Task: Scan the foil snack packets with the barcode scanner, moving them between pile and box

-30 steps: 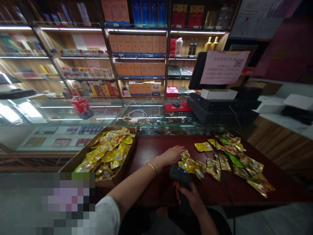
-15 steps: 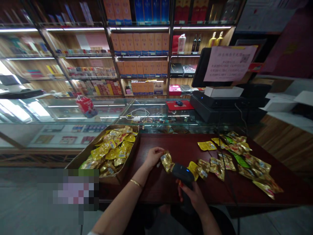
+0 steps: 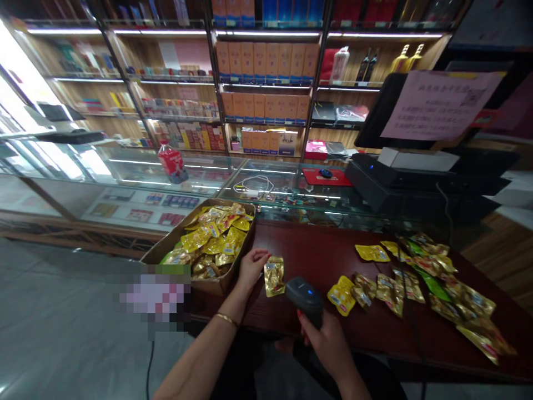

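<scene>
- At the lower centre of the frame, I see my left hand (image 3: 251, 268) holding a gold snack packet (image 3: 274, 275) by its left edge, the fingers pinching it just above the dark red counter (image 3: 308, 253).
- The packet stands roughly upright, its printed face turned toward the camera, just right of the cardboard box (image 3: 228, 278).
- My right hand (image 3: 328, 343), lower and to the right, is wrapped around the grip of a black barcode scanner (image 3: 305, 295); the fingers are pressed closed on the handle.
- The scanner's head shows a small blue light and sits just right of the packet, near it but apart from it.
- The cardboard box, left of centre, is heaped with yellow and gold packets (image 3: 212, 241).
- More loose packets (image 3: 416, 275) lie scattered on the counter across the right side of the frame, some green among the gold.
- A gold bangle (image 3: 227, 319) rings my left wrist.
- Behind the counter I see a glass display case (image 3: 195, 183) with a red bottle (image 3: 172, 163) on top, and a black till (image 3: 416, 180) at the upper right.
- Shelves (image 3: 262, 61) of boxed goods fill the top of the frame.
</scene>
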Available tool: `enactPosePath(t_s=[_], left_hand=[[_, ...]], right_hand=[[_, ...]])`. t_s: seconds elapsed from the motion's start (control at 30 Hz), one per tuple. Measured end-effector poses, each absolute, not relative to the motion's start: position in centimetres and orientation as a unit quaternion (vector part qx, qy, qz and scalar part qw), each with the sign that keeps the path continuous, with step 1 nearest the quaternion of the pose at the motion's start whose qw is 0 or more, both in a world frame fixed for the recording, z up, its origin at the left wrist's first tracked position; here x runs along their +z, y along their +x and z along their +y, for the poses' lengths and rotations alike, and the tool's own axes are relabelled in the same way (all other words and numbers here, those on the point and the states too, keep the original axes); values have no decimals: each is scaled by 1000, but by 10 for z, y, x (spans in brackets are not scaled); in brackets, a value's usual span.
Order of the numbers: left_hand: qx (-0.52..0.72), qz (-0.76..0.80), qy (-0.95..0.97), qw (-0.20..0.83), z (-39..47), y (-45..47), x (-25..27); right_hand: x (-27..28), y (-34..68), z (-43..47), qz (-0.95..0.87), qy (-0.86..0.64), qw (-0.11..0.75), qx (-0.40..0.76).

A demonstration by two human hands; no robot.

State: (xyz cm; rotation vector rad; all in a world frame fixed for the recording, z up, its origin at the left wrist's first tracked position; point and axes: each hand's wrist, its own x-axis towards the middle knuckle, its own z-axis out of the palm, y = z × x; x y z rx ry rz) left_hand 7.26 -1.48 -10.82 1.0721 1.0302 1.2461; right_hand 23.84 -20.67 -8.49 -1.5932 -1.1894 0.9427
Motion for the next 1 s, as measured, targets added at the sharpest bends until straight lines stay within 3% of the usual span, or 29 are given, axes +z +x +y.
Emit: enactPosePath(t_s=[0.4, 0.53, 0.63, 0.83, 0.9, 1.0], left_hand=[[532, 440, 459, 560, -17, 74, -104], [554, 419, 477, 538, -36, 74, -81], [586, 423, 523, 452, -57, 55, -40], [716, 501, 462, 149, -43, -52, 46], [704, 530, 456, 125, -20, -92, 50], [566, 630, 509, 150, 11, -138, 33]], right_hand=[[-79, 235, -204, -484, -676, 428, 354], [-95, 245, -200, -430, -635, 500, 402], [-108, 255, -194, -398, -594, 538, 446], [-124, 265, -194, -366, -541, 558, 512], [-123, 265, -195, -366, -544, 553, 514], [-117, 265, -196, -376, -546, 557, 501]])
